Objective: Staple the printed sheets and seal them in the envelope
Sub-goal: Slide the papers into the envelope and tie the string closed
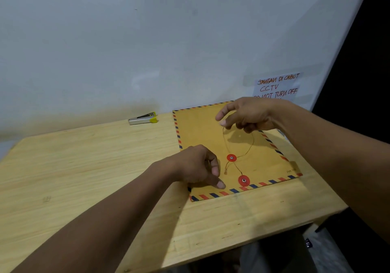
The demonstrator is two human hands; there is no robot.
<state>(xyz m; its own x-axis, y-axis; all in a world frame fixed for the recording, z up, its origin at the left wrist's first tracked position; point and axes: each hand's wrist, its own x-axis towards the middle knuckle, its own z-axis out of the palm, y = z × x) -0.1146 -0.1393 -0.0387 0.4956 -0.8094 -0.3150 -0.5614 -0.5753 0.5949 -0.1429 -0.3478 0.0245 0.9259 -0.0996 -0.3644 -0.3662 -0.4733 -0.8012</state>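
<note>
A wooden table (84, 167) is seen, and a brown airmail-edged envelope (200, 133) is laid flat on its right half, long axis running away from the person, flap end nearest. No printed sheets are seen (judged to be inside already, cannot be confirmed). The left hand (196, 167) is set on the envelope's near-left corner, fingers loosely curled on nothing, thumb laid flat on the paper as a hold-down. The right hand (247, 114) is raised over the far half, thumb and forefinger closed together on the string (251, 146). A stapler (143, 119) is left at the table's back edge, well apart from both hands. Two red discs are fixed near the flap: the upper disc (231, 157) and the lower disc (244, 180). The string is looped from the pinch down to the upper disc, which lies toward the person from the right hand and just beside the left. Winding between the discs is judged unfinished.
</note>
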